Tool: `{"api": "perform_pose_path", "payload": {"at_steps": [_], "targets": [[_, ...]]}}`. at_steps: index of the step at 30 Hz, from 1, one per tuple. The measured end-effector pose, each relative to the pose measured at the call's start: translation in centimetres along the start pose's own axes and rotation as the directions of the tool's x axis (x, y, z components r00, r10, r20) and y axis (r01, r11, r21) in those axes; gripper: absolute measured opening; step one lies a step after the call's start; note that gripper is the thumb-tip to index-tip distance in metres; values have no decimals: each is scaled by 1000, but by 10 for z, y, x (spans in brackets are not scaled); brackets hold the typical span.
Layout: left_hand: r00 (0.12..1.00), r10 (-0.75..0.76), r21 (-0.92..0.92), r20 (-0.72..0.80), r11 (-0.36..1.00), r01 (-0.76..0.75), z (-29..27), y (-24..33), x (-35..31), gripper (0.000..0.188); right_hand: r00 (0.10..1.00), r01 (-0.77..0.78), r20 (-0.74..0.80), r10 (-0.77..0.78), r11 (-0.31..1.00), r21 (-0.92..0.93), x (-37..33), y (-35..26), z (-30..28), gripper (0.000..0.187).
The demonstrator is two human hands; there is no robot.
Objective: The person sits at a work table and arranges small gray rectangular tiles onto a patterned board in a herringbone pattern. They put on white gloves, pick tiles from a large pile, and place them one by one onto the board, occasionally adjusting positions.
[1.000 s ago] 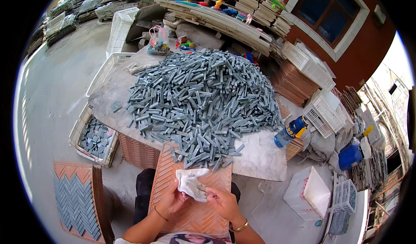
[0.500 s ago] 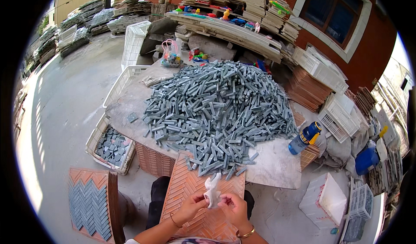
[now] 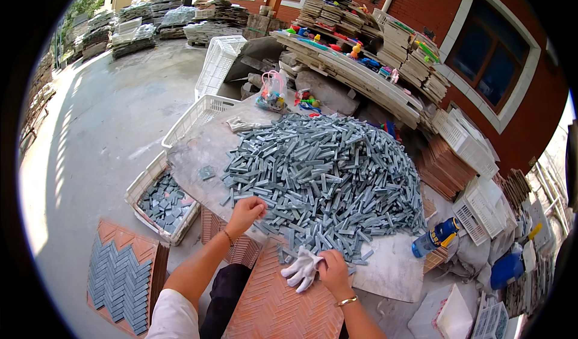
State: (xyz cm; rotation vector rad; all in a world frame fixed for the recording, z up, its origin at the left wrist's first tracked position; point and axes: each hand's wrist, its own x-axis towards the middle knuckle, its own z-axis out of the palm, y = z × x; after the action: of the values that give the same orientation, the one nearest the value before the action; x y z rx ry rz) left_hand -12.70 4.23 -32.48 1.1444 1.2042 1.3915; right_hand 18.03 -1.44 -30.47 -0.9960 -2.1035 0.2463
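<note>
A white work glove (image 3: 301, 270) hangs limp, fingers toward me, over the herringbone-grooved orange tray (image 3: 283, 297) at my lap. Its cuff is pinched by my right hand (image 3: 335, 271), which wears a gold bangle. My left hand (image 3: 247, 214) is raised at the near left edge of a big heap of grey stone strips (image 3: 325, 164). Its fingers are curled together, and whatever they may hold is hidden. The heap lies on a pale board (image 3: 385, 273) directly ahead, its nearest strips reaching the tray's far edge.
To the left, a white crate (image 3: 133, 188) holds grey chips. Below it, a tray stack is topped with laid grey strips (image 3: 117, 279). A blue bottle (image 3: 435, 238) stands on the board's right. Another white glove (image 3: 244, 124) lies behind the heap, beside a bag of toys (image 3: 273, 95).
My hands have parted: the left moved forward and left, away from the glove, while the right kept the glove and moved slightly right. The view has shifted too.
</note>
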Motion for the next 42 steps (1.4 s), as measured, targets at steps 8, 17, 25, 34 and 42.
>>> {"api": "perform_pose_path", "payload": {"at_steps": [8, 17, 25, 34, 42], "targets": [[762, 433, 702, -481, 711, 39, -115, -38, 183, 18, 988, 155, 47, -148, 920, -359, -8, 28, 33, 20], [840, 297, 794, -455, 562, 231, -151, -81, 297, 42, 986, 141, 145, -86, 894, -426, -15, 10, 22, 31], [848, 436, 778, -301, 626, -45, -155, -62, 309, 39, 975, 174, 199, -98, 894, -412, -23, 26, 29, 33], [941, 335, 24, -47, 942, -334, 31, 72, 129, 43, 984, 177, 37, -175, 919, -353, -4, 26, 29, 25], [952, -175, -629, 252, 718, 299, 110, 60, -55, 49, 988, 27, 152, -14, 996, -81, 24, 2, 0, 39]]}}
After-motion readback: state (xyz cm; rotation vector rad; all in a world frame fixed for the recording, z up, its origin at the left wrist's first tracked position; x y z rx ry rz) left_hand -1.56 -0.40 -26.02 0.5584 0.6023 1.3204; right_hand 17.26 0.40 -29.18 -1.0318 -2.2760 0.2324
